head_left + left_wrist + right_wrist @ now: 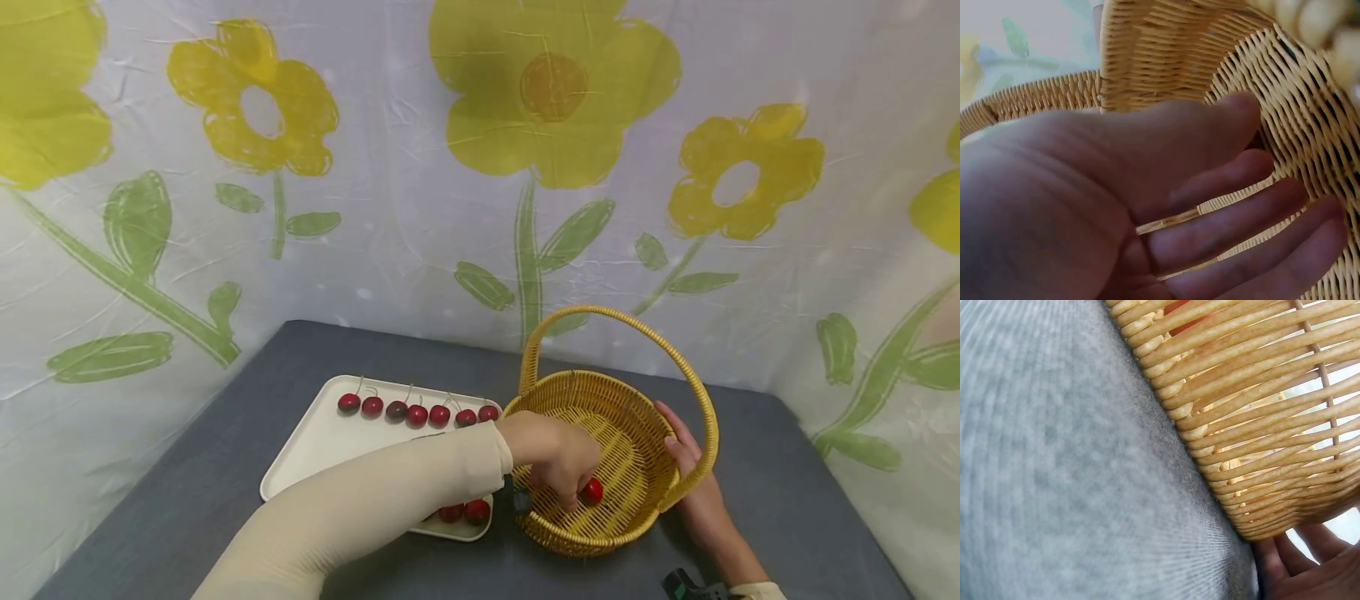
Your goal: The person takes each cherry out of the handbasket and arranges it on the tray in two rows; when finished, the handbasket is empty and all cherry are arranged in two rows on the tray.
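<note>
A yellow wicker basket point(551, 537) with a tall arched handle stands on the table. Reaching down inside it, my left hand point(558, 462) has its fingertips at a red cherry point(592, 492), pinched by thumb and index finger. In the left wrist view that hand point(1166, 187) hides most of the cherry; the other fingers are loosely extended over the woven floor. My right hand point(697, 492) rests against the basket's right outer side, its fingers fairly straight near the rim. The right wrist view shows fingers point(1316, 556) touching the outer weave, and a bit of red cherry point(1185, 317) through the wall.
Left of the basket, close to its rim, lies a white tray point(322, 454). A row of dark red cherries point(417, 415) lines its far side, and more cherries point(476, 512) sit at its near right corner. My left sleeve point(375, 500) crosses over the tray. A flowered curtain hangs behind the grey table.
</note>
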The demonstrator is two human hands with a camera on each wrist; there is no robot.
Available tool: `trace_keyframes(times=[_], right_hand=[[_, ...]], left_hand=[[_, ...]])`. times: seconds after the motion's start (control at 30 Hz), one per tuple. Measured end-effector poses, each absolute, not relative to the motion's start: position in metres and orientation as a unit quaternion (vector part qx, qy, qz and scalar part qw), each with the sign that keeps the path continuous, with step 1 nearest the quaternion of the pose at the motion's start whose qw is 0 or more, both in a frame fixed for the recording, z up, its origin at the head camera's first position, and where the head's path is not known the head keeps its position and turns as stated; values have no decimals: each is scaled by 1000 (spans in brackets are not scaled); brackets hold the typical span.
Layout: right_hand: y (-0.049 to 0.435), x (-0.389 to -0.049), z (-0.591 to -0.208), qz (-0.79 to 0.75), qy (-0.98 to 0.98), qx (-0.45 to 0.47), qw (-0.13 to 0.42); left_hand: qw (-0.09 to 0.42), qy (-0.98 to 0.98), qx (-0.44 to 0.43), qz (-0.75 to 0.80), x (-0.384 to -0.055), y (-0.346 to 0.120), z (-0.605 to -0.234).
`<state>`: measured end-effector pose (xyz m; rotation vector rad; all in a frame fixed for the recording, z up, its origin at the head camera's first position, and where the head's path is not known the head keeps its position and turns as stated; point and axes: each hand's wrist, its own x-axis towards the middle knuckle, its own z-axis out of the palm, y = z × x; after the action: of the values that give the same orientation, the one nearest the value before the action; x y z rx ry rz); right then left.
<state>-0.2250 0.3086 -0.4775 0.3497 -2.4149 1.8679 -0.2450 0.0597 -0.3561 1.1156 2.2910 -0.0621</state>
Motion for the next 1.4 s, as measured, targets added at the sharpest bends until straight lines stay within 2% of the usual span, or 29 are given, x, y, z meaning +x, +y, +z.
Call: trace_keyframes(times=[0.17, 0.3, 0.53, 0.8, 0.97, 1.13, 1.27, 1.4], right_hand=[[308, -225, -478, 616, -778, 122, 34], [307, -226, -478, 611, -781, 124, 33], [307, -227, -477, 599, -790, 128, 31], [307, -228, -478, 605, -786, 124, 33], [307, -227, -480, 602, -789, 118, 33], [306, -227, -479, 596, -794, 117, 29], [307, -226, -477, 590, -799, 113, 29], [309, -224, -476, 593, -797, 111, 34]], left_hand=[[212, 873, 439, -6, -244, 63, -357], [192, 869, 456, -12, -246, 66, -361], [199, 839, 504, -59, -240, 70, -373], [283, 780, 558, -11, -237, 66, -368], [278, 781, 556, 65, -236, 55, -364], [214, 796, 517, 229, -232, 33, -357], [141, 803, 458, 354, -220, 10, -353], [111, 781, 390, 475, -205, -16, -353]])
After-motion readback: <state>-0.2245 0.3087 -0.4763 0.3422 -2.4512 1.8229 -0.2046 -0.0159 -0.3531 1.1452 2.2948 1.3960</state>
